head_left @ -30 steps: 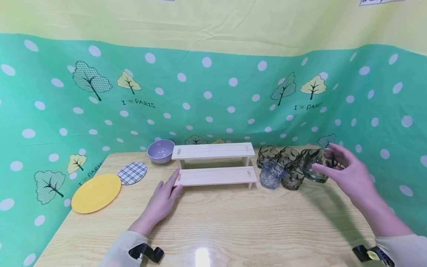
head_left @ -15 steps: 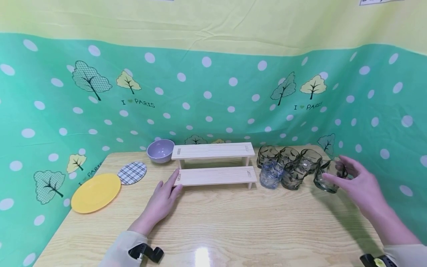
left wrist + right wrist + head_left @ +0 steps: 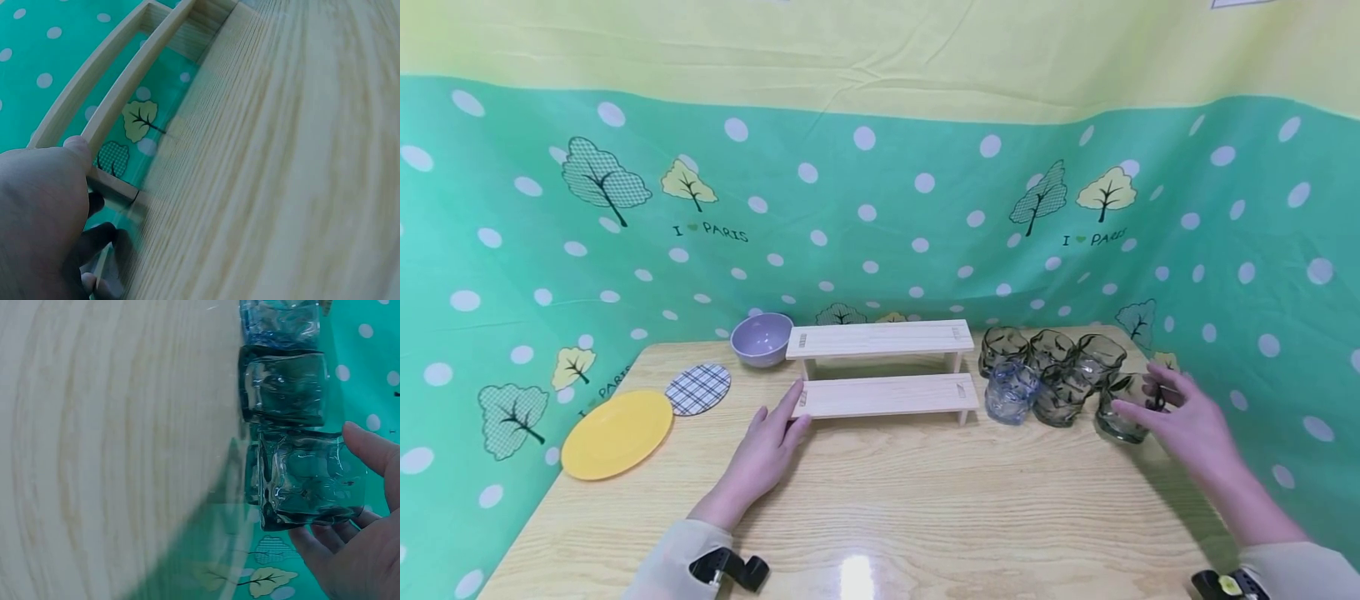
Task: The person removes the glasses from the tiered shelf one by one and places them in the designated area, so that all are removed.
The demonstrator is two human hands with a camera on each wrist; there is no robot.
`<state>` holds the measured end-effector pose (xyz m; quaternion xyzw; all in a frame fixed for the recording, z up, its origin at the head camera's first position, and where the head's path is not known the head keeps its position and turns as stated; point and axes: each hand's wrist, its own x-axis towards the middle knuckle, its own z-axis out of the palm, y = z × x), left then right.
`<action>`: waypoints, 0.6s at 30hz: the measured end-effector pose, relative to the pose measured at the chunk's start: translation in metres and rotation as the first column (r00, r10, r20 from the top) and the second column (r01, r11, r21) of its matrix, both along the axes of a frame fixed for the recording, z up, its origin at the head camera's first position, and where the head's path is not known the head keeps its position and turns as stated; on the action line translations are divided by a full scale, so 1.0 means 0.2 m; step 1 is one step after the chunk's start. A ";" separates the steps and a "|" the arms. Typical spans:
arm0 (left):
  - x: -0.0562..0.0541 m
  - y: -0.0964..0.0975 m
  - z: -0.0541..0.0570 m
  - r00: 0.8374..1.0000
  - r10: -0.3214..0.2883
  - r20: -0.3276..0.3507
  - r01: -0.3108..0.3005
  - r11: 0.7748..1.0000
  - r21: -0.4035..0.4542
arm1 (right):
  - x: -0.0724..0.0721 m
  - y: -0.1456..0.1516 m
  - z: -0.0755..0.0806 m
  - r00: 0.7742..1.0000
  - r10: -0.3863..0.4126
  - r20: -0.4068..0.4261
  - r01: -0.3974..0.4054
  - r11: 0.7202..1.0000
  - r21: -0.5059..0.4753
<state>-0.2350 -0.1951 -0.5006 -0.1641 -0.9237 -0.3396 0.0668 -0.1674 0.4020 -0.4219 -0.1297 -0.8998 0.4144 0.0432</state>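
Between the right hand's [image 3: 1187,421] thumb and fingers [image 3: 325,547] stands a smoky glass [image 3: 1123,410], upright on the table [image 3: 925,500]. The thumb shows on one side of its wall and the fingers on the other, loosely cupping it; whether they press the glass or only flank it, I cannot tell. Just beyond the fingertips, 5 more glasses [image 3: 1048,375] stand clustered, the nearest close beside the held one.

By its look, the glass is rigid, fairly heavy for its size, smooth and breakable. Its wavy wall offers ridges for the fingers, so a hold around the middle, thumb opposite the fingers, looks safest; a knock against its neighbour could chip it.

The left hand [image 3: 763,454] lies flat with straight fingers, their tips touching the lower step of a wooden rack [image 3: 883,367].
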 end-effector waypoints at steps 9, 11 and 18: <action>0.00 0.00 0.00 1.000 -0.006 -0.003 0.006 1.000 -0.003 | -0.03 0.02 -0.06 1.000 -0.007 0.020 0.006 1.000 0.013; 0.00 0.00 0.00 1.000 -0.007 -0.004 0.007 1.000 0.001 | -0.04 0.02 -0.07 1.000 -0.020 0.022 0.020 1.000 0.023; 0.00 0.01 0.00 1.000 -0.006 0.007 0.006 1.000 0.000 | -0.07 0.02 -0.09 1.000 -0.001 0.003 0.001 0.999 -0.038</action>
